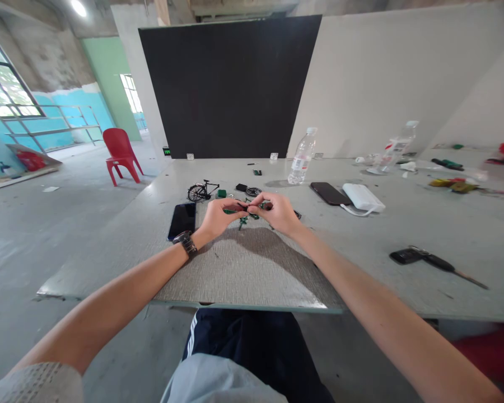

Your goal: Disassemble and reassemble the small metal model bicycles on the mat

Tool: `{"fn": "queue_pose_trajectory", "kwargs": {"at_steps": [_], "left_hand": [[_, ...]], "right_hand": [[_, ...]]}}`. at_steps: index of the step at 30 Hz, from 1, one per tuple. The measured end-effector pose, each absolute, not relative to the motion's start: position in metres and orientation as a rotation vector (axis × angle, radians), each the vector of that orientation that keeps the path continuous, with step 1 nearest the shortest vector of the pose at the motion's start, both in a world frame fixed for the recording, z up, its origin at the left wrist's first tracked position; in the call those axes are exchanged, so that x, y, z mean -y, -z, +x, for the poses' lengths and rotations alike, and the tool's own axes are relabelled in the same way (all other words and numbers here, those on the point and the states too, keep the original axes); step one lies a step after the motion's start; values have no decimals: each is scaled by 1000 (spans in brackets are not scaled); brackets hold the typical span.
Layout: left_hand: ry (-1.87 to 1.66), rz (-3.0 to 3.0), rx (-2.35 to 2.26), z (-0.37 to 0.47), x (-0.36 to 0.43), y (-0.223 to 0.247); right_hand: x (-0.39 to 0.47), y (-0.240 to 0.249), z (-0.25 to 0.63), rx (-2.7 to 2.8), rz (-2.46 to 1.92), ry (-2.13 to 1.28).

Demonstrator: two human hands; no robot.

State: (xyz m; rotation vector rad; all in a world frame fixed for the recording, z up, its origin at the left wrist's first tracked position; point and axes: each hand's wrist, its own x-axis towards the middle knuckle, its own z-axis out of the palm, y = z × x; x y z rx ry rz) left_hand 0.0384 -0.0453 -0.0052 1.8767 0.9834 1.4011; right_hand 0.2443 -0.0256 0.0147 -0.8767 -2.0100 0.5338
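My left hand (217,217) and my right hand (279,214) meet above the table, thumbs and forefingers pinched together. Between the fingertips is a small dark piece (243,205), too small to name. Green model bicycle parts (243,223) lie just below and behind the fingers, partly hidden by them. Beyond my left hand rests a black model bicycle piece with a wheel (198,192), and beside it a small green block (222,193). A loose black model wheel (253,191) and a small black box-like piece (241,187) lie past the fingertips.
A phone (182,219) lies left of my hands. To the right are a dark phone (330,193), a white power bank with cable (363,197) and a car key (406,256). Plastic bottles (303,157) stand farther back, before a black panel (231,89). The table's front edge (252,307) is near my lap.
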Motion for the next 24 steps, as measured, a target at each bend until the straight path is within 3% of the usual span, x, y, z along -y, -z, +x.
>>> {"fn": "queue_pose_trajectory", "kwargs": {"at_steps": [24], "left_hand": [[-1461, 1891, -974, 41, 49, 2]], "right_hand": [[23, -12, 243, 1934, -866, -682]]}}
